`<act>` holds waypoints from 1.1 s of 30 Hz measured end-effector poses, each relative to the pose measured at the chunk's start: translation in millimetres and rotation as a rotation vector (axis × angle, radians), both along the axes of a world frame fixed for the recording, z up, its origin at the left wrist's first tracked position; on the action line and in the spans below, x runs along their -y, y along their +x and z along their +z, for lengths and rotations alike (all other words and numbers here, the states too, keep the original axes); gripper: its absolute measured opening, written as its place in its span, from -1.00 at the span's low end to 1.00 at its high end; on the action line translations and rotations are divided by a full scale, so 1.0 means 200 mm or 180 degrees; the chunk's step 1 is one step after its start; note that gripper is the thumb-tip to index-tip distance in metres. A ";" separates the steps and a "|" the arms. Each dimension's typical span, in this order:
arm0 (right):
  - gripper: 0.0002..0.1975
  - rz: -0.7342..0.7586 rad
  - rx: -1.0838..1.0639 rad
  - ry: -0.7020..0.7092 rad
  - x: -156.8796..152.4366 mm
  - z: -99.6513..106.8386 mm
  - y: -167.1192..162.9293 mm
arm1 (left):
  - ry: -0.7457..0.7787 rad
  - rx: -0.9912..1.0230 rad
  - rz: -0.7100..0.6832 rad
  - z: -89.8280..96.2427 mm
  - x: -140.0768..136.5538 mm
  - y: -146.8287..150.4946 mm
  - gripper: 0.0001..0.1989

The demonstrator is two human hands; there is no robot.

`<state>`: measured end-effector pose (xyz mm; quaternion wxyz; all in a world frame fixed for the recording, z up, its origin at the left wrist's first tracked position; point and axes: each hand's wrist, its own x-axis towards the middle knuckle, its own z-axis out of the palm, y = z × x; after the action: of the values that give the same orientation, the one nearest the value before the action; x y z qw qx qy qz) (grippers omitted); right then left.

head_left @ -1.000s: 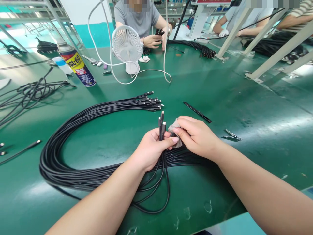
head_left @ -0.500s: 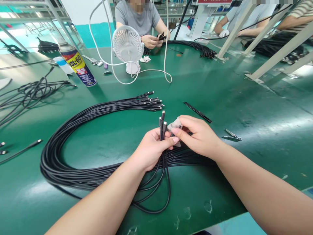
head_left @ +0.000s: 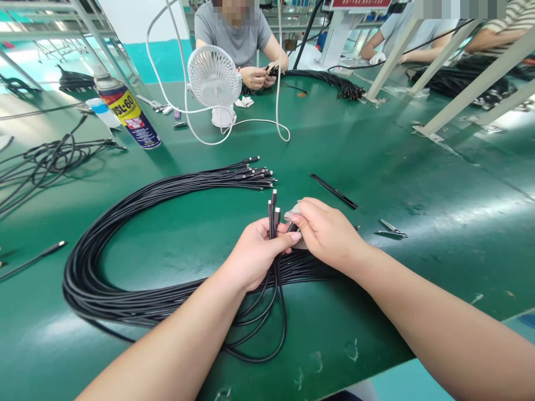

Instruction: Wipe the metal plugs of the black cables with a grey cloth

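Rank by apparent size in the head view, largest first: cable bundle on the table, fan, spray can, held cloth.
Largest: cable bundle
Next: fan and spray can, too alike to rank
Smallest: cloth, partly hidden by the right hand

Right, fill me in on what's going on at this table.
A person has some black cables in the left hand, connector ends pointing up. The right hand pinches a pale cloth against a dark cable end beside them. A big curved bundle lies on the green table, one side of it passing beneath the hands. Farther back stand a spray can and a white fan; across the table, a co-worker's hands hold something dark.
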<state>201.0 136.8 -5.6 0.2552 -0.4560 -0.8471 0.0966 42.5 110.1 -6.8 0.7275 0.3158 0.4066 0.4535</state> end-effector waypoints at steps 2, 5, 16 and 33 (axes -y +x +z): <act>-0.78 -0.0065 0.0049 -0.0004 0.00 0.00 0.00 | -0.0027 -0.0023 0.0017 0.00 0.00 0.00 -0.66; -0.78 -0.0129 0.0091 -0.0073 0.01 0.00 -0.01 | 0.0001 -0.0060 0.0000 0.00 -0.01 0.00 -0.66; -0.75 -0.0279 -0.0369 0.0293 -0.08 0.01 0.04 | -0.0115 -0.0141 0.0087 0.02 0.01 0.00 -0.57; -0.77 0.0508 -0.0295 -0.0149 0.01 0.07 0.03 | 0.0143 0.0052 0.0003 -0.01 0.00 0.00 -0.69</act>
<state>207.9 135.2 8.6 0.2749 -0.3879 -0.8655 0.1573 42.4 109.4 -7.9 0.7233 0.3282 0.3905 0.4654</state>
